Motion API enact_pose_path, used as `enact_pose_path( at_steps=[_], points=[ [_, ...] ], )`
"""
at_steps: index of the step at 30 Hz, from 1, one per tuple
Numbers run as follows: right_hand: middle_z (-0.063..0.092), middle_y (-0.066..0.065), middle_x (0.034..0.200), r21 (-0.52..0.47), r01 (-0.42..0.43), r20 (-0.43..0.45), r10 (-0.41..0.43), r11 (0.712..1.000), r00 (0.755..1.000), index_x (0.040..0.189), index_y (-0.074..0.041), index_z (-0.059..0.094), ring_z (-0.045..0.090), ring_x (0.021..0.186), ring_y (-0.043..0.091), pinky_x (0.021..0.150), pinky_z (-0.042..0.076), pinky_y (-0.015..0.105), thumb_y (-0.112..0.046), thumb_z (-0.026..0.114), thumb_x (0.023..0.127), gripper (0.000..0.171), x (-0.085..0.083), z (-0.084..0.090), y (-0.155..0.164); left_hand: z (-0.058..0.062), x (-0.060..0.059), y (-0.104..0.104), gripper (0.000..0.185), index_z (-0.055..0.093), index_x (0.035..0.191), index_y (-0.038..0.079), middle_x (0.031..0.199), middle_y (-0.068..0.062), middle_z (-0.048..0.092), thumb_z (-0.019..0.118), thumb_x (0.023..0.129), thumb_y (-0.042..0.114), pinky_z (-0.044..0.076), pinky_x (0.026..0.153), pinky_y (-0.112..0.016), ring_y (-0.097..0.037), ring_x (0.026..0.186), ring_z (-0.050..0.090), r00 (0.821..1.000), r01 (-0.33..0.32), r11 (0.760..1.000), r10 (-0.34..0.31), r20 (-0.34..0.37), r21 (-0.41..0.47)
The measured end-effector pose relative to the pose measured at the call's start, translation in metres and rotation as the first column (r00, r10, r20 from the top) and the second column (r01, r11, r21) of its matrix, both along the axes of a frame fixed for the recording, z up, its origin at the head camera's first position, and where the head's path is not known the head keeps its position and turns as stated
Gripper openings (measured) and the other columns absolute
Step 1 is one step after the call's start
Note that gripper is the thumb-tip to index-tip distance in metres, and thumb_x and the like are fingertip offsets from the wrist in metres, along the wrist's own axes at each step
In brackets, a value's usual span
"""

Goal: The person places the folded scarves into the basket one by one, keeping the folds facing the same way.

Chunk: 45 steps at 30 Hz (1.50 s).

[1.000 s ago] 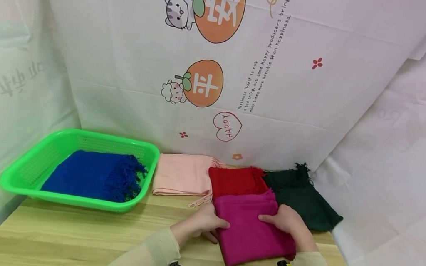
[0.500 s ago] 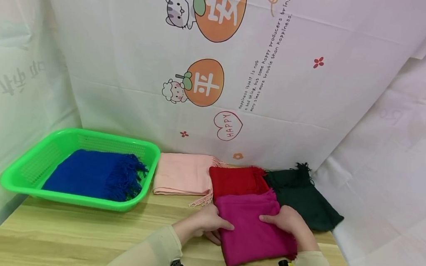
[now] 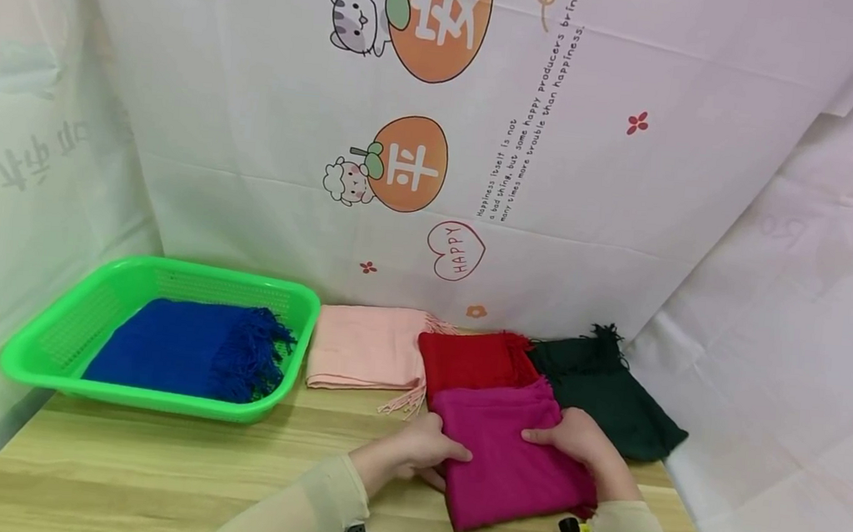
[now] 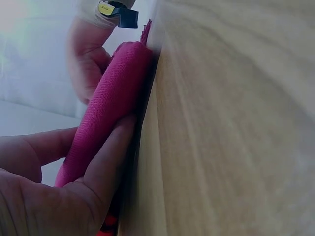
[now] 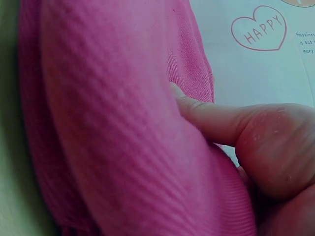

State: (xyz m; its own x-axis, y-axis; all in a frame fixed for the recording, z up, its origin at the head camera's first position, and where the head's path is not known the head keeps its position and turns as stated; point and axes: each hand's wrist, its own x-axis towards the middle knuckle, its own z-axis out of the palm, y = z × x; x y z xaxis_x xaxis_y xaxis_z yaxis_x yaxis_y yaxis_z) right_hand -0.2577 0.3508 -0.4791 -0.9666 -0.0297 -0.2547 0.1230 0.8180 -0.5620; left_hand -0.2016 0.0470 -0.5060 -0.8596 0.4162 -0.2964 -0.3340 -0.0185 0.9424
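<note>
A folded magenta scarf [image 3: 509, 464] lies at the front right of the table, its far edge overlapping a folded red scarf [image 3: 467, 361]. My left hand [image 3: 423, 449] grips its left edge, thumb on top and fingers underneath; the left wrist view shows the folded scarf [image 4: 110, 93] between thumb and fingers, close along the tabletop. On the opposite edge my right hand [image 3: 574, 438] holds the scarf, its thumb [image 5: 211, 118] pressed on the upper face and the other fingers hidden beneath. Some fringe shows at the scarf's near right corner.
A green plastic basket [image 3: 152, 405] at the left contains a folded blue scarf [image 3: 164, 350]. Beside it lies a folded pink scarf [image 3: 363, 349] with fringe. A dark green scarf [image 3: 611, 406] lies at the right. White printed cloth [image 3: 591, 187] hangs behind the wooden table [image 3: 177, 472].
My left hand has slid slightly to the right along with the magenta scarf's left edge. The right hand stays nearly in place on the other edge.
</note>
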Motion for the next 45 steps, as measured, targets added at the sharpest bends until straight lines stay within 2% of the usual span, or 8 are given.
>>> enact_pose_path(
  at_steps=[12,18,28,33,41,45],
  points=[
    [0.073,0.021,0.117,-0.035,0.005,-0.011,-0.005,0.999,1.0,0.128,0.017,0.066,0.065,0.102,0.033,0.094,0.058,0.053,-0.041,0.098,0.087,0.078,-0.002,-0.003,0.002,0.0,0.002,0.001,0.046,0.053,0.129,-0.008,0.11,-0.021,0.065,0.081,0.094,-0.002,0.068,0.065,-0.052,-0.039,0.089,0.08,1.0,-0.019,1.0,0.019,-0.01,-0.021],
    [0.074,0.016,0.113,-0.058,0.012,-0.012,-0.013,0.998,1.0,0.125,0.012,0.071,0.066,0.1,0.029,0.089,0.058,0.045,-0.037,0.099,0.087,0.068,-0.003,-0.003,0.002,-0.001,0.002,0.001,0.047,0.052,0.134,-0.009,0.11,-0.021,0.065,0.078,0.096,-0.003,0.068,0.065,-0.053,-0.04,0.089,0.079,0.999,-0.026,1.0,0.026,-0.018,-0.01],
    [0.077,0.01,0.11,-0.125,-0.008,-0.016,0.006,0.992,1.0,0.122,0.007,0.075,0.067,0.096,0.024,0.084,0.058,0.039,-0.028,0.098,0.088,0.054,0.0,-0.004,-0.003,-0.001,0.0,-0.005,0.052,0.052,0.139,-0.011,0.111,-0.02,0.064,0.078,0.096,0.0,0.067,0.058,-0.049,-0.035,0.085,0.078,0.997,-0.048,0.997,0.043,-0.07,-0.068],
    [0.077,0.01,0.114,-0.156,-0.017,0.003,0.017,0.988,1.0,0.128,0.007,0.072,0.069,0.098,0.024,0.085,0.06,0.042,-0.027,0.096,0.089,0.057,0.002,-0.003,-0.006,-0.002,0.001,-0.009,0.05,0.051,0.14,-0.009,0.109,-0.021,0.066,0.075,0.099,0.002,0.067,0.057,-0.05,-0.036,0.084,0.078,0.997,-0.044,0.998,0.042,-0.065,-0.036],
    [0.078,0.007,0.105,-0.17,-0.035,-0.019,0.033,0.985,0.999,0.123,0.005,0.075,0.071,0.091,0.022,0.081,0.061,0.04,-0.023,0.097,0.088,0.05,0.006,-0.001,-0.012,-0.004,0.001,-0.014,0.042,0.051,0.138,-0.008,0.103,-0.022,0.069,0.071,0.104,0.007,0.067,0.057,-0.051,-0.037,0.084,0.079,0.996,-0.045,0.999,0.044,-0.077,-0.01],
    [0.077,0.007,0.106,-0.185,-0.048,-0.025,0.045,0.982,0.999,0.126,0.005,0.073,0.071,0.091,0.022,0.08,0.062,0.04,-0.022,0.097,0.088,0.052,0.006,0.0,-0.015,-0.004,0.001,-0.018,0.043,0.05,0.139,-0.008,0.105,-0.022,0.07,0.07,0.105,0.008,0.067,0.06,-0.052,-0.037,0.087,0.079,0.997,-0.043,0.999,0.043,-0.068,0.004]
  ],
)
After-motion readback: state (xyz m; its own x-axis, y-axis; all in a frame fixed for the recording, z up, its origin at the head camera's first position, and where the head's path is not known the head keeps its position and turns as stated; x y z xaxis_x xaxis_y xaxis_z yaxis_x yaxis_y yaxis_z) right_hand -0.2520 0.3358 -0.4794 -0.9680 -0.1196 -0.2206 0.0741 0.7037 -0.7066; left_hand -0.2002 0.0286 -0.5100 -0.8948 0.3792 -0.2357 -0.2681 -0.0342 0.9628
